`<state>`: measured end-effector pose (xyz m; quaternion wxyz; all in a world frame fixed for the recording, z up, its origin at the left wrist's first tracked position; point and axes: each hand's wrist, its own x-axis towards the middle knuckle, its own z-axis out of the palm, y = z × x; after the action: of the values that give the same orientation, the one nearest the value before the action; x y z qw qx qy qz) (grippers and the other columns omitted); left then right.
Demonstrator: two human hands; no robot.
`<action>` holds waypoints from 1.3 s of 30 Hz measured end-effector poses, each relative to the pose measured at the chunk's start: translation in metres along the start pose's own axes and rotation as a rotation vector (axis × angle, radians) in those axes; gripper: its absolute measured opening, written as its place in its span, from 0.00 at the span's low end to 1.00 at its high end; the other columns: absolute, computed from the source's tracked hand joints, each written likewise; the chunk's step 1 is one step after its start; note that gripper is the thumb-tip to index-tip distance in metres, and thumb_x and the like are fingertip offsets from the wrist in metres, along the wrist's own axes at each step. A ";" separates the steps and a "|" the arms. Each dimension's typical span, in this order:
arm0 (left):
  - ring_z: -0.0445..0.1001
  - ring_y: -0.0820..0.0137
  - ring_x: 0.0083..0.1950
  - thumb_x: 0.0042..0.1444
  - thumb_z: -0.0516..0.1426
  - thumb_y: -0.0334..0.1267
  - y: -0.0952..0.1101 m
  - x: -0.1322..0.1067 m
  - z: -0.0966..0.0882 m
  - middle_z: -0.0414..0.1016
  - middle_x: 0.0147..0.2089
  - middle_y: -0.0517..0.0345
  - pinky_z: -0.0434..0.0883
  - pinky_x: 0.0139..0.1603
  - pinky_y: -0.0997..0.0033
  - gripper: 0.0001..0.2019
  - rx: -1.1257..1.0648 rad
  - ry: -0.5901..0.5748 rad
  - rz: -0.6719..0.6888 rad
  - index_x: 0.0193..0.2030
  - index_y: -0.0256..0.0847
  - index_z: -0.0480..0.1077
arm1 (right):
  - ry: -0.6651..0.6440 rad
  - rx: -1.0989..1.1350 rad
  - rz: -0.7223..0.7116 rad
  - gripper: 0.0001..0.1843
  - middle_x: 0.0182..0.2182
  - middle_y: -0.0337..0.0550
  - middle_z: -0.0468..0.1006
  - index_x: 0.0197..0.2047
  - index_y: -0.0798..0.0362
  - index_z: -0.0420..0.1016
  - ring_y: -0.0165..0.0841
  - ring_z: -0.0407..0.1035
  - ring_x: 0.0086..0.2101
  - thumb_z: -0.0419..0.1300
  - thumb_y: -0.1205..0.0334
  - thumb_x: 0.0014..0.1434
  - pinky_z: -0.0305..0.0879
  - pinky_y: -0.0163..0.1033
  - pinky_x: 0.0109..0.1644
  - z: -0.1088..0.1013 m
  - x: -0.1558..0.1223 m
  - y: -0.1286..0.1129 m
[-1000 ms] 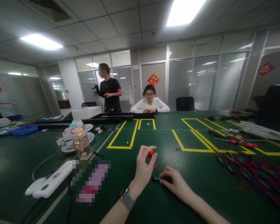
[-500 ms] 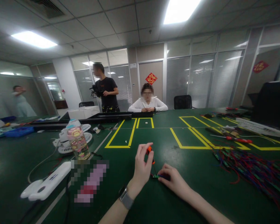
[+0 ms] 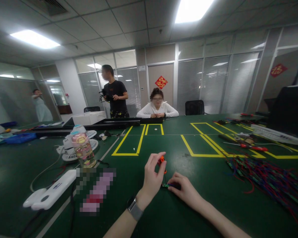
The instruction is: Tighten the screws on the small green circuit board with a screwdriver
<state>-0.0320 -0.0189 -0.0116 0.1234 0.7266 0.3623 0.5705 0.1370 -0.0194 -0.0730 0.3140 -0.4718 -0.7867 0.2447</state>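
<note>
An orange-handled screwdriver [image 3: 165, 171] tilts slightly over a small green circuit board [image 3: 165, 185].

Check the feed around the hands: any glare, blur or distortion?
Head view: ceiling lights blown out to white; faint sheen on the green table; outlines of the left hand and right hand readable, but the green board too small for fine detail; wire heap soft toward the right edge; pink strip pixelated; wide-angle stretch at the edges.
</note>
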 end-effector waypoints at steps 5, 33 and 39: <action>0.71 0.69 0.40 0.64 0.52 0.35 0.001 0.001 -0.002 0.71 0.41 0.55 0.71 0.40 0.71 0.15 0.013 0.006 0.031 0.56 0.43 0.69 | -0.007 0.013 0.002 0.06 0.35 0.42 0.73 0.36 0.53 0.80 0.34 0.70 0.35 0.61 0.67 0.56 0.65 0.35 0.39 -0.001 -0.001 -0.001; 0.71 0.70 0.39 0.65 0.51 0.34 0.000 0.002 -0.003 0.69 0.42 0.56 0.71 0.40 0.72 0.12 0.030 0.015 -0.038 0.53 0.43 0.69 | -0.005 0.024 0.004 0.06 0.35 0.43 0.73 0.35 0.54 0.80 0.35 0.70 0.35 0.61 0.69 0.56 0.65 0.36 0.39 0.001 0.000 0.000; 0.71 0.70 0.42 0.67 0.47 0.35 -0.002 0.002 -0.004 0.69 0.46 0.55 0.71 0.42 0.71 0.14 -0.025 -0.028 -0.046 0.56 0.45 0.67 | -0.013 0.022 -0.013 0.06 0.35 0.44 0.73 0.35 0.54 0.80 0.35 0.70 0.36 0.60 0.68 0.57 0.65 0.36 0.40 0.002 0.001 0.003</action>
<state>-0.0358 -0.0169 -0.0097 0.1509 0.7244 0.3700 0.5617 0.1366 -0.0176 -0.0761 0.3157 -0.4616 -0.7889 0.2546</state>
